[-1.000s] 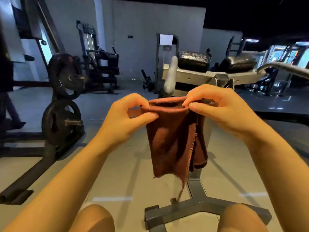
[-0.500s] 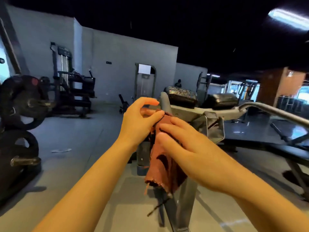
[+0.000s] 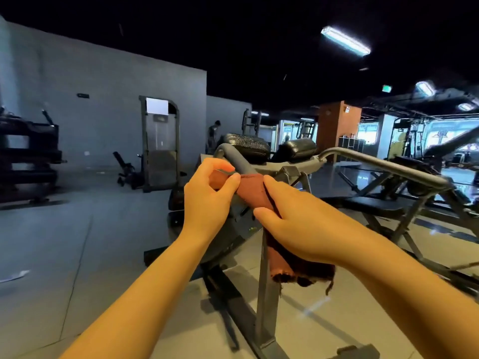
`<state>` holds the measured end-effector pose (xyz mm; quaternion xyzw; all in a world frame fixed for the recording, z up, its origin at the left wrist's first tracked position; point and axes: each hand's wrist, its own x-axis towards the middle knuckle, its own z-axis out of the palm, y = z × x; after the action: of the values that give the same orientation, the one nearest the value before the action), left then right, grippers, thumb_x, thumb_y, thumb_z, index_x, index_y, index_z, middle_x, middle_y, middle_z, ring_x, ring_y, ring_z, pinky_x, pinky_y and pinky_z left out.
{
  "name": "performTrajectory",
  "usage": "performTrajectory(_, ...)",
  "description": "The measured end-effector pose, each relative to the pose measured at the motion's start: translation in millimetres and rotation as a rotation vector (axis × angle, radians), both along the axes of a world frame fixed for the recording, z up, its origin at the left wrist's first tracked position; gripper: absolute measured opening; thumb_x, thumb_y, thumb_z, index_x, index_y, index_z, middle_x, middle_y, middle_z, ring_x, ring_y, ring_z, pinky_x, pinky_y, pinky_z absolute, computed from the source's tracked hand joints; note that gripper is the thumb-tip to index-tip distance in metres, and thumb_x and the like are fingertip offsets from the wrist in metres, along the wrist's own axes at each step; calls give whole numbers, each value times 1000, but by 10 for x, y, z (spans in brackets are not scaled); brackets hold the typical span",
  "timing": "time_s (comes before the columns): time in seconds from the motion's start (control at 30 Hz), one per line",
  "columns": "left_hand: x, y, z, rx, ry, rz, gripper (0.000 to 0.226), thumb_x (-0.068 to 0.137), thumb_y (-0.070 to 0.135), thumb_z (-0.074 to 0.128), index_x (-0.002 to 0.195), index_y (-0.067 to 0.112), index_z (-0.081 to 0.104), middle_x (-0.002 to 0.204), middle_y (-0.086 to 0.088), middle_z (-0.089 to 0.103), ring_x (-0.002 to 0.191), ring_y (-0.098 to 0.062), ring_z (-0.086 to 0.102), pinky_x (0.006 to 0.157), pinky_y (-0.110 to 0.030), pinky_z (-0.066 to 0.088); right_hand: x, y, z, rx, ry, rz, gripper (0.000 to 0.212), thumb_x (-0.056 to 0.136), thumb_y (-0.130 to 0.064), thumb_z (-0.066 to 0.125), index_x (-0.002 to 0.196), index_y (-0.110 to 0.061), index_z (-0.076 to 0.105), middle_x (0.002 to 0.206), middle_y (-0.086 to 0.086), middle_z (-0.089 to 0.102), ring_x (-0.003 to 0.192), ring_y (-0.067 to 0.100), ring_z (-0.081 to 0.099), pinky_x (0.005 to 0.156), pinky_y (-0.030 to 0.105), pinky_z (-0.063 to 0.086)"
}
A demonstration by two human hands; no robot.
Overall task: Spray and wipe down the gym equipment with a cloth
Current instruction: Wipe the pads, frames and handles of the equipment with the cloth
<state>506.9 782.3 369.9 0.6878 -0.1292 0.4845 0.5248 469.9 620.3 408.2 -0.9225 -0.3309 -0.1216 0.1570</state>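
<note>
Both hands, left hand point(image 3: 207, 200), right hand point(image 3: 298, 224), grip cloth point(image 3: 252, 190) round handle point(image 3: 237, 159) (frayed edge dangling).

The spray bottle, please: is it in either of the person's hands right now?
No, both the left hand and the right hand grip only the red cloth.

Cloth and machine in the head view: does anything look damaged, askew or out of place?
The reddish cloth is worn: its hanging lower edge is frayed, with loose threads dangling. The left hand and right hand hold it against the machine's grey handle. A scrap of paper lies on the floor at left. Nothing is spilled.
</note>
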Motion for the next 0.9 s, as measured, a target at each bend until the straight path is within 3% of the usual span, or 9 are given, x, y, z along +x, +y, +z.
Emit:
performTrajectory(0.1, 39, 158, -95, 27, 49, -97, 20, 91, 12, 65, 88, 30, 58, 88, 14, 64, 82, 7, 61, 67, -9, 48, 58, 225, 38, -185, -64, -164, 46, 101, -31, 43, 141, -19, 23, 127, 9, 42, 96, 27, 49, 76, 35, 40)
performTrajectory(0.23, 222, 642, -266, 54, 154, -159, 10, 94, 19, 61, 99, 28, 60, 97, 16, 63, 88, 9, 58, 72, -5, 44, 117, 479, 49, -387, -196, -390, 62, 103, -25, 41, 150, -13, 4, 132, 14, 38, 88, 26, 46, 74, 39, 48)
performTrajectory(0.3, 350, 898, -334, 54, 181, -164, 8, 95, 22, 59, 98, 29, 60, 99, 16, 63, 91, 9, 56, 71, -2, 41, 218, 652, 10, -469, -371, -502, 65, 102, -22, 38, 152, -10, -2, 132, 15, 39, 90, 27, 48, 67, 36, 44)
performTrajectory(0.4, 619, 1213, -342, 120, 175, -159, 12, 95, 21, 58, 97, 33, 56, 102, 12, 61, 96, 2, 56, 73, -2, 40, 539, 1008, -25, -531, -540, -639, 64, 100, -17, 40, 151, -6, 4, 141, 19, 34, 106, 31, 52, 63, 31, 35)
performTrajectory(0.53, 1109, 1516, -227, 235, 111, -91, 25, 94, 20, 61, 118, 20, 57, 113, 11, 52, 110, -10, 50, 87, -20, 36, 1144, 1420, 85, -634, -670, -678, 69, 100, -19, 43, 152, -5, 1, 149, 23, 23, 112, 34, 48, 67, 33, 35)
performTrajectory(0.63, 1465, 1633, -137, 306, 83, -44, 38, 93, 21, 62, 129, 18, 52, 123, 7, 50, 116, -11, 44, 89, -23, 33, 1539, 1631, 229, -757, -682, -640, 72, 101, -21, 40, 154, -8, -8, 156, 20, 10, 122, 36, 41, 73, 33, 35)
performTrajectory(0.77, 1922, 1665, -72, 366, 43, -85, 52, 91, 22, 64, 140, 19, 45, 143, 0, 45, 132, -19, 40, 107, -35, 35, 1881, 1848, 324, -811, -698, -594, 65, 105, -34, 34, 155, -13, -3, 159, 13, 10, 129, 34, 35, 90, 37, 40)
performTrajectory(0.9, 2170, 1667, -121, 429, -19, -124, 54, 91, 22, 66, 140, 13, 47, 144, -7, 47, 137, -23, 37, 110, -32, 27, 1741, 1862, 267, -773, -648, -685, 67, 103, -29, 35, 155, -19, -7, 162, 10, 2, 134, 34, 30, 94, 37, 39)
